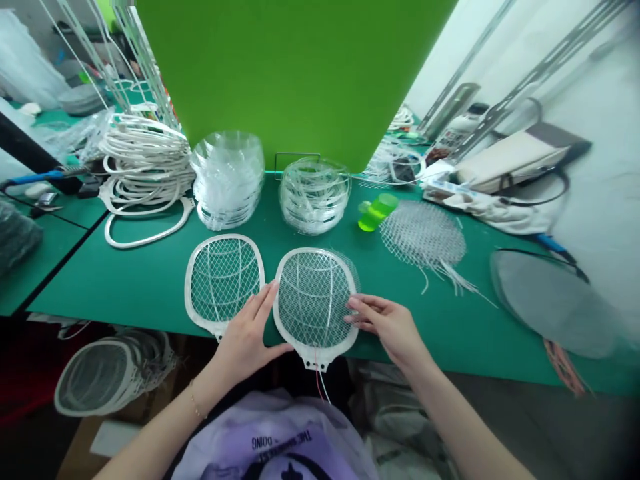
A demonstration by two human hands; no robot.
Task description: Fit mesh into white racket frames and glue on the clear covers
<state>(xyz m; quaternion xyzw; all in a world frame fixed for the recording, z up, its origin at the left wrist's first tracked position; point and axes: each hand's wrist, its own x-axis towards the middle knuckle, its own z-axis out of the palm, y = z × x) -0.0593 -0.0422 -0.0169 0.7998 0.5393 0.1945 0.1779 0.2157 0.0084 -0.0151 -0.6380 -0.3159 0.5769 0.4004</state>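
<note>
**White plastic mesh racket frame (316,300) held flat at the edge of the green worktop (125,280)**
Its rim is grasped by the left hand (245,340) at 9 o'clock and the right hand (385,327) at 3 o'clock; red and white wires (320,380) hang at 6 o'clock.

Stacked white plastic racket frames (145,177) and clear plastic shells (227,180) sit on a green work mat (100,273), near loose wire mesh (423,233) and a lime-green plastic cup (377,212)

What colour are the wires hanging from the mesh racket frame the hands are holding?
The wires are red and white; they show best in the head view.
</note>
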